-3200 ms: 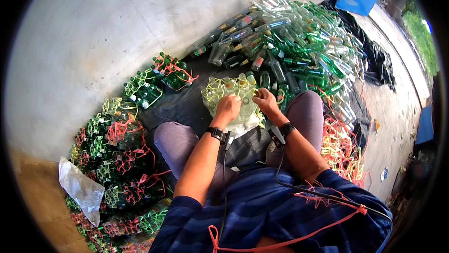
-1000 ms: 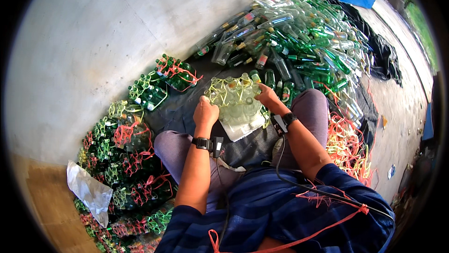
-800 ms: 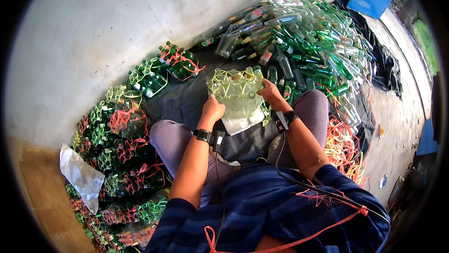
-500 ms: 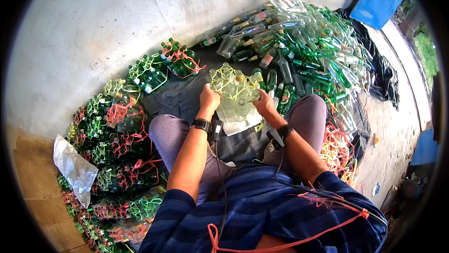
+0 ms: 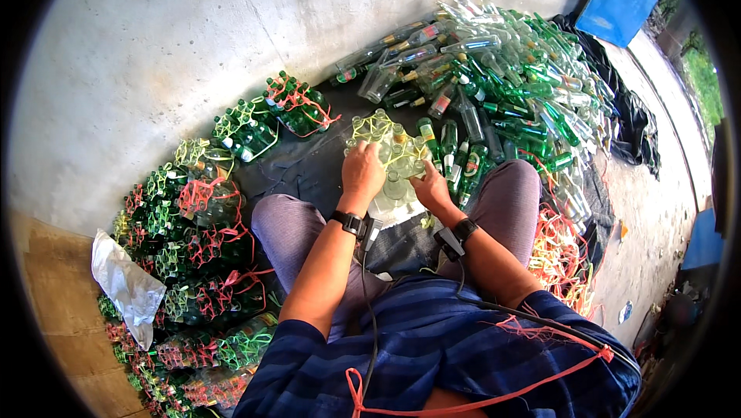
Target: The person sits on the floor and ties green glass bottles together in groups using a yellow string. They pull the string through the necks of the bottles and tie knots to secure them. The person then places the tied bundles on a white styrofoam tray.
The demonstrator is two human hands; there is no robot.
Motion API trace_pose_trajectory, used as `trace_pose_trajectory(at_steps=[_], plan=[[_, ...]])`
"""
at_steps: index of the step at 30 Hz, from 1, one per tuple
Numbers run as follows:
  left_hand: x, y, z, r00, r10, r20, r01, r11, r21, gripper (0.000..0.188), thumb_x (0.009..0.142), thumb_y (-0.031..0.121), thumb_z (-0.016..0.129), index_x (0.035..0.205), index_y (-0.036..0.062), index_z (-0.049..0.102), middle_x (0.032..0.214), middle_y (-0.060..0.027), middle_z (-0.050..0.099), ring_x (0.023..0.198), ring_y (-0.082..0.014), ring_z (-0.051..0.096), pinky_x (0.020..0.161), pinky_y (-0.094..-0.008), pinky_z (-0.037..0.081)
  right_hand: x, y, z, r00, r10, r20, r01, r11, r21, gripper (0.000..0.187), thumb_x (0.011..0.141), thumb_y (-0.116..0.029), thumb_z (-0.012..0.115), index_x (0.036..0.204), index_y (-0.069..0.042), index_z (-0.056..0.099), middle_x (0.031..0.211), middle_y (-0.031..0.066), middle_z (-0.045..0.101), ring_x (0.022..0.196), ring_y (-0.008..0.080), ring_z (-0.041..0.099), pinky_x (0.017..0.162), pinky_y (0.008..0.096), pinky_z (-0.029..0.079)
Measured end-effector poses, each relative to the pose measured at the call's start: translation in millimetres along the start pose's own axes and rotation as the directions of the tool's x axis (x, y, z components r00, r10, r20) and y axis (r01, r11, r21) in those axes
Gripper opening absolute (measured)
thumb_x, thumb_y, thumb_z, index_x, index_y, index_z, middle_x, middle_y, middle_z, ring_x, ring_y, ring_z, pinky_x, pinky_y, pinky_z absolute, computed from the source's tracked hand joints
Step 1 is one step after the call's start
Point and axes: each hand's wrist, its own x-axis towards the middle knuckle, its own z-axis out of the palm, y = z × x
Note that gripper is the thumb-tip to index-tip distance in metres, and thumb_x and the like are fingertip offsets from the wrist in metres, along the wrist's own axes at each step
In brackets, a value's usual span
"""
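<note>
Between my knees stands a bundle of clear glass bottles (image 5: 395,186), upright on a pale sheet (image 5: 397,211). Yellow plastic straps (image 5: 401,154) run among the bottle necks. My left hand (image 5: 363,173) lies over the near left side of the bundle, its fingers curled down at the necks. What those fingers grip is hidden behind the hand. At the near right side, my right hand (image 5: 432,189) has its fingers bent against the bundle by the straps. Too little shows to tell what is in them. Each wrist wears a black band with a small cabled device.
A large heap of loose green and clear bottles (image 5: 502,71) lies ahead to the right. Strapped bottle bundles (image 5: 208,194) line the wall on the left. A tangle of red and yellow straps (image 5: 557,252) sits beside my right knee. Dark cloth (image 5: 297,163) covers the ground.
My left hand has moved from the bundle's left side rightward onto its near necks. My right hand has shifted slightly down along the right side. The bundle stays in about the same place.
</note>
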Motion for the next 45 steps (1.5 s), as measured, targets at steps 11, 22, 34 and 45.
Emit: trace_pose_trajectory(at_steps=[11, 22, 34, 45], plan=[[-22, 33, 45, 0.948, 0.202, 0.244, -0.182, 0.978, -0.103, 0.009, 0.088, 0.010, 0.061, 0.093, 0.0048, 0.066, 0.092, -0.0170, 0.068, 0.094, -0.0377, 0.067, 0.087, -0.0479, 0.053, -7, -1, 3, 0.998, 0.069, 0.009, -0.069, 0.997, 0.038, 0.064, 0.090, -0.026, 0.070, 0.145, 0.000, 0.050, 0.100, 0.0310, 0.071, 0.095, 0.0443, 0.072, 0.081, 0.0472, 0.057], [-21, 30, 47, 0.941, 0.231, 0.246, -0.225, 0.973, -0.053, 0.010, 0.090, 0.011, 0.056, 0.089, 0.0065, 0.065, 0.092, -0.0174, 0.069, 0.097, -0.0371, 0.067, 0.089, -0.0490, 0.051, -11, -9, -1, 0.990, 0.118, 0.075, -0.125, 0.986, 0.107, 0.065, 0.094, -0.028, 0.069, 0.147, 0.001, 0.045, 0.102, 0.0304, 0.069, 0.095, 0.0446, 0.069, 0.081, 0.0484, 0.054], [-15, 32, 54, 0.928, 0.125, 0.352, -0.110, 0.992, -0.063, 0.016, 0.082, 0.016, 0.061, 0.083, 0.0078, 0.075, 0.089, -0.0168, 0.072, 0.097, -0.0377, 0.068, 0.091, -0.0481, 0.052, -10, -4, 3, 0.992, 0.109, 0.068, -0.105, 0.993, -0.053, 0.058, 0.098, -0.032, 0.065, 0.143, -0.001, 0.044, 0.094, 0.0351, 0.069, 0.092, 0.0534, 0.068, 0.078, 0.0583, 0.052], [15, 43, 22, 0.742, 0.341, 0.577, -0.552, 0.800, 0.236, 0.019, 0.085, 0.020, 0.064, 0.083, 0.0120, 0.081, 0.094, -0.0084, 0.075, 0.097, -0.0287, 0.071, 0.087, -0.0442, 0.052, -9, 8, 7, 0.999, 0.021, 0.036, -0.023, 0.998, 0.064, 0.044, 0.097, -0.024, 0.064, 0.130, -0.002, 0.046, 0.097, 0.0372, 0.067, 0.095, 0.0558, 0.066, 0.078, 0.0573, 0.053]])
